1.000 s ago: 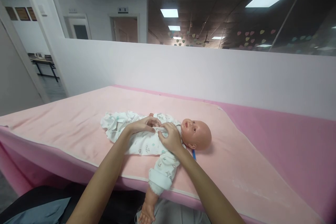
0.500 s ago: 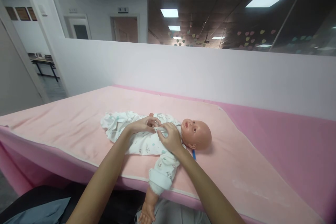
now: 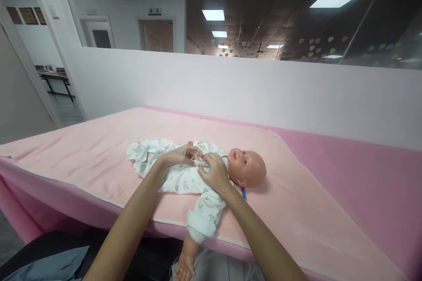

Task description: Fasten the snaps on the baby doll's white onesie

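A baby doll [image 3: 249, 168] lies on its back, its head to the right and one arm hanging over the near table edge. It wears a white printed romper [image 3: 180, 184] with a rolled cuff on the near sleeve. My left hand [image 3: 181, 156] is closed on the romper's front edge at the chest, fingers curled. Right beside it, my right hand [image 3: 213, 169] pinches the same cloth between thumb and fingers. A fold of white fabric bunches between both hands. Whether a snap or tie is under the fingertips cannot be made out.
A peach blanket [image 3: 99, 158] covers the table over a pink sheet [image 3: 356, 171]. A blue strip [image 3: 244, 194] shows beneath the doll's neck. Behind the table stands a low white wall [image 3: 231, 92] with glass above it.
Both hands stay at the doll's chest with small finger movements. The white strip of cloth that was stretched between them now looks more bunched.
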